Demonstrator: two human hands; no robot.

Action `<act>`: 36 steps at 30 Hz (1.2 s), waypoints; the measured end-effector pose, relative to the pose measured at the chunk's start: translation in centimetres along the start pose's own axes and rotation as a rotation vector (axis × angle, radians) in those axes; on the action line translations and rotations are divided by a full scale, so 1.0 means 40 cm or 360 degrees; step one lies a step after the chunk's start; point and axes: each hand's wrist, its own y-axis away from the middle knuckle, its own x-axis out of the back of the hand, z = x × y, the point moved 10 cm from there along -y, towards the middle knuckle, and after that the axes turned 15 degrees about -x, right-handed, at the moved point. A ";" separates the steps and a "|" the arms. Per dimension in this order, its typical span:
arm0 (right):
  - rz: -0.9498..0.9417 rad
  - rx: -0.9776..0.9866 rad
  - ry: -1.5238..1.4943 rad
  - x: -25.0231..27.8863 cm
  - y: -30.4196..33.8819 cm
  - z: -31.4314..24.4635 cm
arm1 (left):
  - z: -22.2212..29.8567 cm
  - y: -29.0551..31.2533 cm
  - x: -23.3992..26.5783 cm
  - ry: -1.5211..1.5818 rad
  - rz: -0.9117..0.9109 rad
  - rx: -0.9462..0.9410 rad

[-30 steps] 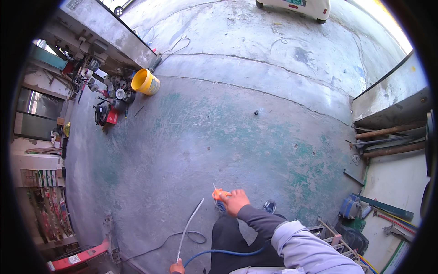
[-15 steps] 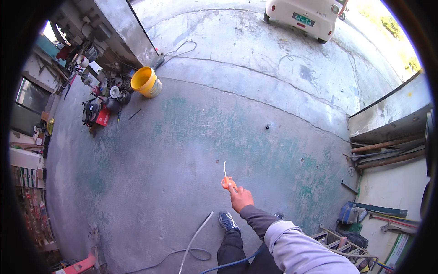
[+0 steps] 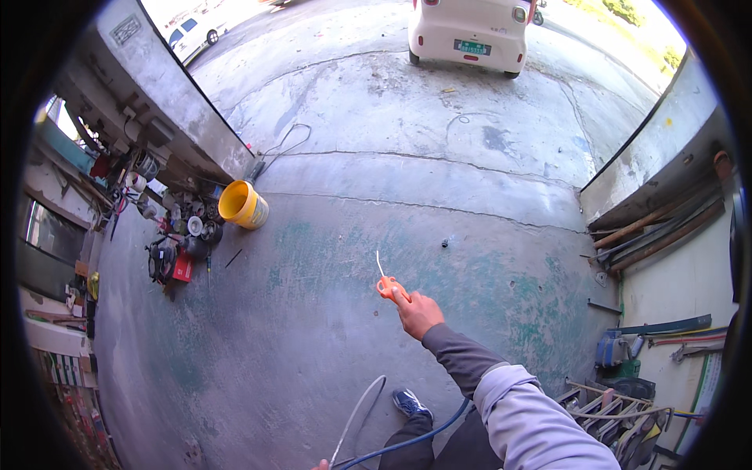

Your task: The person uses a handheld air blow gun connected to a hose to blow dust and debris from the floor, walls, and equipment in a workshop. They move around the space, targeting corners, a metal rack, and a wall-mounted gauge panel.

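My right hand (image 3: pixel 421 312) reaches out over the floor, fingers wrapped round an orange air blow gun (image 3: pixel 391 288). Its thin pale nozzle (image 3: pixel 379 263) points forward, away from me. At the lower edge a small bit of my left hand (image 3: pixel 321 465) shows beside a pale hose (image 3: pixel 354 413); its fingers are mostly out of the picture, so I cannot tell whether it grips the hose. A blue hose (image 3: pixel 415 445) runs past my leg and goes behind my right arm.
A yellow bucket (image 3: pixel 244 205) stands at the far left, with tools and parts (image 3: pixel 182 244) heaped beside it. A small dark object (image 3: pixel 445 244) lies ahead on the floor. Metal racks (image 3: pixel 619 415) and pipes (image 3: pixel 666 227) line the right. Outside is a white vehicle (image 3: pixel 470 31).
My right hand has moved forward with the blow gun. A bit of my left hand has come in at the lower edge, and the pale hose now bends in a loop. The view has shifted.
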 end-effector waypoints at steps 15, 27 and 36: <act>-0.0030 -0.0610 -0.0181 0.215 0.276 0.649 | 0.459 -0.177 -0.037 -0.0535 -0.0117 -0.1055; -0.0286 -0.2040 -0.1826 0.334 0.969 1.299 | 1.410 -0.066 -0.210 0.0798 -0.0694 -0.0729; -0.0480 -0.1523 -0.3112 0.646 1.073 1.311 | 2.050 0.121 -0.612 0.0432 -0.0969 -0.1058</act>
